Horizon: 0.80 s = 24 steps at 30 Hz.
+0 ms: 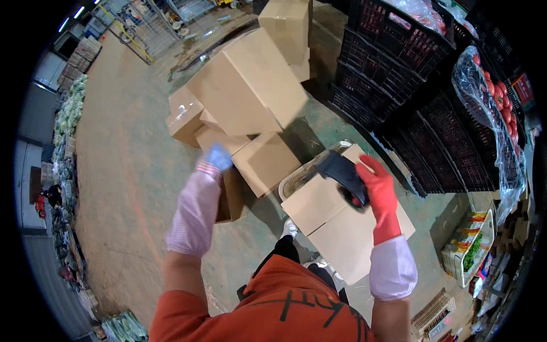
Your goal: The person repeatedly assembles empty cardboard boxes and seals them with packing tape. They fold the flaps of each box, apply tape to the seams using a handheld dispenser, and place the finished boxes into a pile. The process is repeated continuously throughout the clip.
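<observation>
My left hand (219, 157), in a blue glove, is blurred by motion and its finger pose is unclear. It is just left of an upright cardboard box (267, 160), and no object shows in it. My right hand (379, 190), in a red rubber glove, grips a black tape dispenser (345, 173). Beneath the dispenser, flat cardboard (337, 226) lies across a pale plastic crate (292, 183) in front of me. A large closed carton (252, 85) appears tilted above smaller boxes; whether it rests on them is unclear.
Tall stacks of black plastic crates (384, 64) rise at the right, with tomatoes (502, 102) under plastic film. A white crate of greens (472, 250) is on the floor at lower right. More cartons (284, 32) stand ahead. Leafy vegetables (70, 107) line the far left.
</observation>
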Each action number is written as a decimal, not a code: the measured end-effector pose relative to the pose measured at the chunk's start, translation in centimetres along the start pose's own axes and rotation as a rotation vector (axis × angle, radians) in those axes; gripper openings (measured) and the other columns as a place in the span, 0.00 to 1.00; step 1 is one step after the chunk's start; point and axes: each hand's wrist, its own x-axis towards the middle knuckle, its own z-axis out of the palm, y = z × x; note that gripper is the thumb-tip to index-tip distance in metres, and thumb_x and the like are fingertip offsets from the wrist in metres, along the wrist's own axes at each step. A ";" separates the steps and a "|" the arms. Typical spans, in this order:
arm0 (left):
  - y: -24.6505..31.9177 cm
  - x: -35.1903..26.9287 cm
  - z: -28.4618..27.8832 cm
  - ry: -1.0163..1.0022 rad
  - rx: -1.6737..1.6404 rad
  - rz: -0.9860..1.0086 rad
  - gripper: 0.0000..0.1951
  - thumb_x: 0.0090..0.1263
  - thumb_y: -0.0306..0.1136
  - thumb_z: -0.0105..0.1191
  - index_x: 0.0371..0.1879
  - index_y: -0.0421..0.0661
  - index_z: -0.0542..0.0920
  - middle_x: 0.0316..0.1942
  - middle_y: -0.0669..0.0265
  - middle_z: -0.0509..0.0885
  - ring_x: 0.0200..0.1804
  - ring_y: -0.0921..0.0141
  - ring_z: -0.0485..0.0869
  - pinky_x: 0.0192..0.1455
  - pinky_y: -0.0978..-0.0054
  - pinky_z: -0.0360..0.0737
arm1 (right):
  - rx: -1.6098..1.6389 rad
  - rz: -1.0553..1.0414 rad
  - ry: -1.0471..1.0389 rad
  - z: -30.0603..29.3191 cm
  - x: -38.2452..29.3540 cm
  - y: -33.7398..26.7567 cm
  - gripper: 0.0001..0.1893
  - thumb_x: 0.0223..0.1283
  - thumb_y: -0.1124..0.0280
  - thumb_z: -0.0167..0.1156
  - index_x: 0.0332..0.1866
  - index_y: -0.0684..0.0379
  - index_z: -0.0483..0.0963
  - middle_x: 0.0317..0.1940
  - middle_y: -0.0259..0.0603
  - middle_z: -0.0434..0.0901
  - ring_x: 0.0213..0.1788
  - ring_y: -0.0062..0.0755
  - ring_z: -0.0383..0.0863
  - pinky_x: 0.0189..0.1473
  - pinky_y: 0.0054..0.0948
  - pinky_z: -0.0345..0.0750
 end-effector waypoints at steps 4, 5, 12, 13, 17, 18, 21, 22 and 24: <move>-15.1 -0.2 5.6 -0.277 0.673 -0.188 0.21 0.62 0.48 0.59 0.49 0.49 0.75 0.48 0.64 0.77 0.47 0.64 0.76 0.48 0.61 0.78 | -0.138 0.199 0.198 -5.6 -1.0 9.5 0.24 0.56 0.58 0.64 0.56 0.60 0.75 0.38 0.44 0.82 0.26 0.29 0.81 0.23 0.26 0.75; -18.3 -1.2 6.6 -0.327 0.799 -0.243 0.22 0.61 0.47 0.59 0.49 0.49 0.75 0.48 0.63 0.77 0.48 0.64 0.76 0.48 0.62 0.78 | -0.194 0.232 0.246 -7.2 -1.8 12.6 0.23 0.56 0.59 0.64 0.55 0.60 0.76 0.38 0.43 0.82 0.27 0.28 0.81 0.29 0.26 0.76; -29.1 -5.2 8.0 -0.323 1.099 -0.538 0.24 0.59 0.47 0.62 0.51 0.48 0.76 0.50 0.62 0.78 0.49 0.65 0.77 0.50 0.62 0.78 | -0.359 0.568 0.448 -9.5 -13.4 21.4 0.23 0.55 0.57 0.65 0.52 0.60 0.78 0.42 0.41 0.83 0.42 0.25 0.80 0.46 0.24 0.75; -29.3 -5.4 7.9 -0.328 1.095 -0.548 0.25 0.59 0.47 0.62 0.52 0.48 0.76 0.50 0.62 0.79 0.49 0.65 0.78 0.50 0.62 0.78 | -0.312 0.627 0.481 -9.9 -14.9 23.3 0.23 0.55 0.56 0.66 0.52 0.59 0.78 0.41 0.41 0.83 0.42 0.25 0.80 0.45 0.24 0.75; -27.6 -4.6 7.4 -0.445 0.918 -0.593 0.26 0.58 0.47 0.64 0.53 0.47 0.77 0.51 0.62 0.79 0.50 0.66 0.78 0.51 0.63 0.78 | -0.144 0.745 0.492 -9.0 -18.2 25.5 0.20 0.55 0.59 0.66 0.48 0.63 0.78 0.36 0.42 0.82 0.33 0.30 0.82 0.31 0.27 0.79; -26.5 -4.4 7.8 -0.505 0.855 -0.616 0.26 0.57 0.47 0.64 0.53 0.47 0.77 0.51 0.62 0.80 0.50 0.66 0.78 0.51 0.63 0.78 | -0.040 0.779 0.459 -8.1 -18.6 24.3 0.19 0.57 0.60 0.64 0.47 0.64 0.78 0.34 0.42 0.81 0.27 0.30 0.81 0.24 0.27 0.79; -23.9 -5.2 9.2 -0.653 0.801 -0.674 0.28 0.56 0.50 0.66 0.50 0.44 0.79 0.45 0.62 0.83 0.44 0.67 0.82 0.42 0.62 0.81 | 0.098 0.776 0.290 -7.2 -19.6 21.9 0.19 0.62 0.57 0.58 0.45 0.66 0.78 0.28 0.40 0.81 0.20 0.27 0.79 0.18 0.26 0.77; -22.4 -6.0 10.2 -0.775 0.806 -0.641 0.26 0.56 0.50 0.65 0.49 0.45 0.79 0.42 0.62 0.84 0.40 0.68 0.82 0.37 0.63 0.82 | 0.114 0.774 0.266 -6.8 -19.7 21.1 0.20 0.64 0.56 0.57 0.44 0.66 0.78 0.27 0.40 0.81 0.20 0.27 0.79 0.18 0.25 0.77; -17.9 -9.0 13.1 -0.915 0.763 -0.665 0.24 0.58 0.50 0.64 0.46 0.46 0.80 0.37 0.62 0.84 0.33 0.69 0.82 0.29 0.66 0.81 | 0.118 0.720 0.210 -6.1 -20.8 21.0 0.27 0.68 0.48 0.47 0.44 0.66 0.79 0.27 0.40 0.82 0.19 0.25 0.78 0.18 0.23 0.75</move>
